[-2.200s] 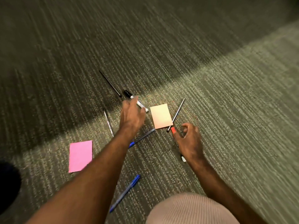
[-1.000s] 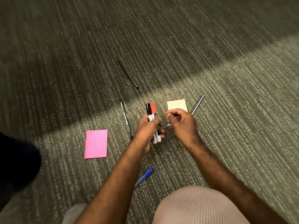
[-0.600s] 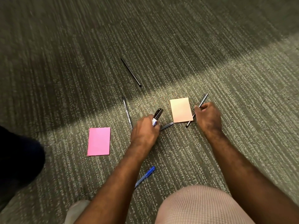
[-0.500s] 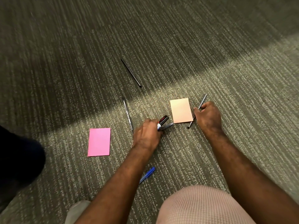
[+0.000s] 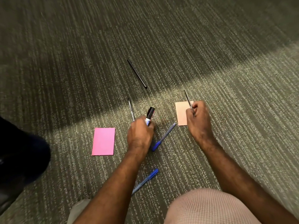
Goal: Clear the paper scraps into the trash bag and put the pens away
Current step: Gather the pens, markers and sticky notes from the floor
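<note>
My left hand [image 5: 140,135] grips markers [image 5: 149,114], whose black cap sticks out above my fingers. My right hand [image 5: 198,118] holds a thin grey pen [image 5: 188,99] lifted over a peach paper note [image 5: 181,113] on the carpet. A pink paper note [image 5: 103,141] lies to the left of my left hand. A blue-capped pen [image 5: 164,136] lies between my hands. A second blue pen [image 5: 145,181] rests nearer to me. A clear pen [image 5: 130,108] sits by my left hand and a black pen [image 5: 137,73] lies farther away.
The floor is striped grey-green carpet [image 5: 226,78], shadowed at the far side. A dark shape [image 5: 21,152] sits at the left edge. My knee in pale fabric [image 5: 207,206] fills the bottom right. No trash bag is in view.
My right hand has picked the grey pen up off the carpet and raised it over the peach note. My left hand keeps the markers and has shifted slightly left, uncovering the blue-capped pen.
</note>
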